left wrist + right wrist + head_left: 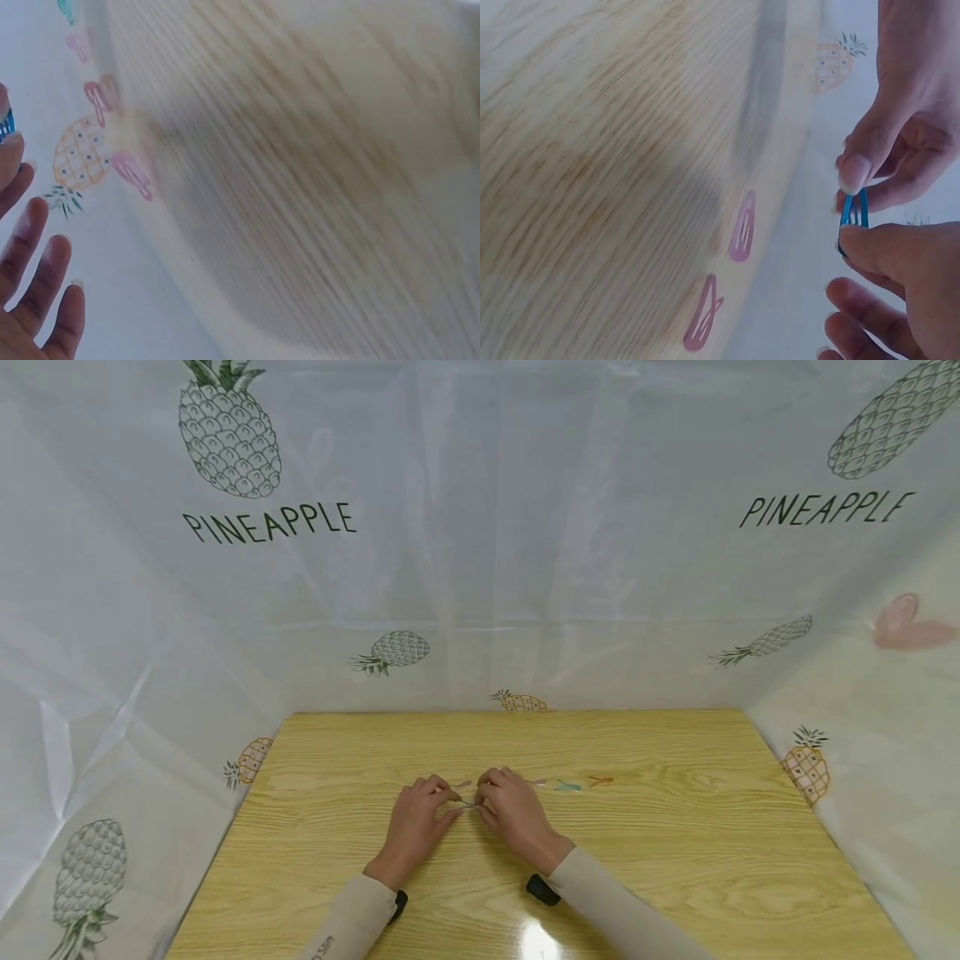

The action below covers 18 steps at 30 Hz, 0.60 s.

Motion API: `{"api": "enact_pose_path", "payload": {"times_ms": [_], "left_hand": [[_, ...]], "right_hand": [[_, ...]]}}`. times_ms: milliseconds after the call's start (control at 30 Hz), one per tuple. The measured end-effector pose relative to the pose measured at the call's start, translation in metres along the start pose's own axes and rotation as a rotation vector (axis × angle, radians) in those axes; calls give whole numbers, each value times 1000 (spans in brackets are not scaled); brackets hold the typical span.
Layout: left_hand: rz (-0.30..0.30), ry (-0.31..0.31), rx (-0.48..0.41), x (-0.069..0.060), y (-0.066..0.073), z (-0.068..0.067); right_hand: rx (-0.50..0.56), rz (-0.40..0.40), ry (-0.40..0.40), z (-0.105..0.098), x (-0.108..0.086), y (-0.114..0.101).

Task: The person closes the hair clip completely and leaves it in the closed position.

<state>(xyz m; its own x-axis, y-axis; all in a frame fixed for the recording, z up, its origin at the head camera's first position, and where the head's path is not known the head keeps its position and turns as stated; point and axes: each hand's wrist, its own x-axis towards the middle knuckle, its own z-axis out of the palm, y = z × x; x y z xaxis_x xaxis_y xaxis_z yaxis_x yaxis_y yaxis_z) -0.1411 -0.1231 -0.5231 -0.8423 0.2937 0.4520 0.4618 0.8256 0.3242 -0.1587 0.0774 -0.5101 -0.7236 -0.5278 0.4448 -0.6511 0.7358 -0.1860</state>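
Note:
A blue snap hair clip is held between both hands, just above the table. My left hand pinches one end between thumb and finger. The other end is gripped by the thumb and curled forefinger of my right hand; its other fingers are loosely bent. In the left wrist view only a sliver of the blue clip shows at the left edge. Beyond the hands lie more snap clips in a row: a pink one, a darker pink one with its inner tongue sprung out, a teal one and an orange one.
The wood-grain table spreads out on both sides of the hands. A white sheet printed with pineapples encloses it at the back and sides. Dark wrist bands show at the sleeves.

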Motion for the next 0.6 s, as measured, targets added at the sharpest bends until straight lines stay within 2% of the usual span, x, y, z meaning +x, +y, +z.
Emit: {"api": "enact_pose_path", "payload": {"times_ms": [267,600], "left_hand": [[31,-2,11,-1,5,5],[120,-2,20,1,10,2]], "right_hand": [[70,7,-36,-6,-10,9],[94,-99,-8,-12,-18,18]]}}
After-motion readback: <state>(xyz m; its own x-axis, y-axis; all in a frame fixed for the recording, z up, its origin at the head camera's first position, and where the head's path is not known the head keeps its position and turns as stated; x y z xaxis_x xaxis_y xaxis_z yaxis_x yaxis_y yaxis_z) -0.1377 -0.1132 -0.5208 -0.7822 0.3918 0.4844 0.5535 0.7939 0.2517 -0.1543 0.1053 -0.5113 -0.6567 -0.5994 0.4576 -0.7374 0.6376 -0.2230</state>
